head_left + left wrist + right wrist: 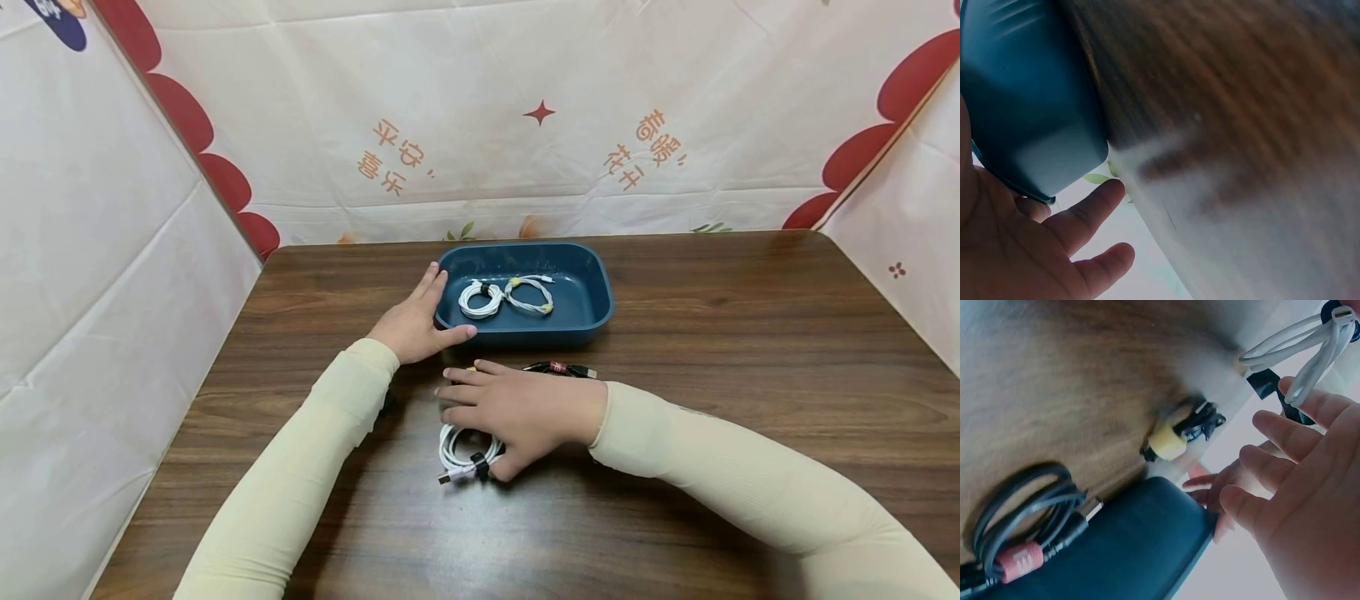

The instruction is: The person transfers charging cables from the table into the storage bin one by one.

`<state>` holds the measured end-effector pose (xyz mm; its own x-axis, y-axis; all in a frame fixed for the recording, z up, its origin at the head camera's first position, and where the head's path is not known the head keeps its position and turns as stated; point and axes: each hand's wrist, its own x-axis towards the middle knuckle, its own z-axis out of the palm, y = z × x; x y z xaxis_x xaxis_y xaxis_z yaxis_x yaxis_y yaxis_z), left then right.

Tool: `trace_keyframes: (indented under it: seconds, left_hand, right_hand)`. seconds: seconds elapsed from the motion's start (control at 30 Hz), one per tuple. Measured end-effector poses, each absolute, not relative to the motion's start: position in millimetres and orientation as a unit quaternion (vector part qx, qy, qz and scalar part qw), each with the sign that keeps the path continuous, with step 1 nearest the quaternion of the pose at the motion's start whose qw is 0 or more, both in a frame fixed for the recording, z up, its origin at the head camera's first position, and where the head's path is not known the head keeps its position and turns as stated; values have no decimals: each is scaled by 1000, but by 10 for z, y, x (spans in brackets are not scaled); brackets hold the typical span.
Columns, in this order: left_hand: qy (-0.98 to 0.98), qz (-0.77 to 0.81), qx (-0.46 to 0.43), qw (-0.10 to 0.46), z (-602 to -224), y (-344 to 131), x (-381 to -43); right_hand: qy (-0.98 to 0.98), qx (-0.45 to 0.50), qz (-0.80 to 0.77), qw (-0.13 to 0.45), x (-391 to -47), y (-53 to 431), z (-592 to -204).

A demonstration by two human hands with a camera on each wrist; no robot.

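Observation:
My left hand (416, 325) rests against the left end of a blue plastic bin (525, 337), its fingers extended along the outside and the thumb at the front rim. Inside the bin lie a coiled white cable with a black tie (462, 305) and a thinner white cable with yellow ties (547, 308). In front of the bin, my right hand (525, 407) pinches another coiled white cable (1316, 362) between thumb and index finger, close to its black tie. The other right fingers stretch out, apart from the cable.
A coiled black cable with a red band (1019, 559) lies close along the bin's front. Beside it is a smaller black cable with a yellow band (1166, 442), mostly hidden by the right hand in the head view. A printed cloth (487, 100) stands behind the wooden table (750, 333).

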<state>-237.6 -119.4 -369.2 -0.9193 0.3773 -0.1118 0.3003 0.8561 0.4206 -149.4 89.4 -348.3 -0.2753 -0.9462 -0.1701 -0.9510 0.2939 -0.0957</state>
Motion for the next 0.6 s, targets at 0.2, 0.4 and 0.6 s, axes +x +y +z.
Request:
trace_keyframes:
  seconds: [0.2,0.4,0.6]
  left_hand:
    - [959,199,178,98,-3689,-1191,-2379]
    - [959,197,178,94,-3684,-1185,-2382]
    - [960,196,182,87,-3687,-1184,-2378]
  right_hand:
    - [810,-576,-4,106,-1490,982,-3381]
    - [816,-572,-1,82,-1495,1072,-3295]
    - [819,-571,-1,66,-1502,1152,-3223]
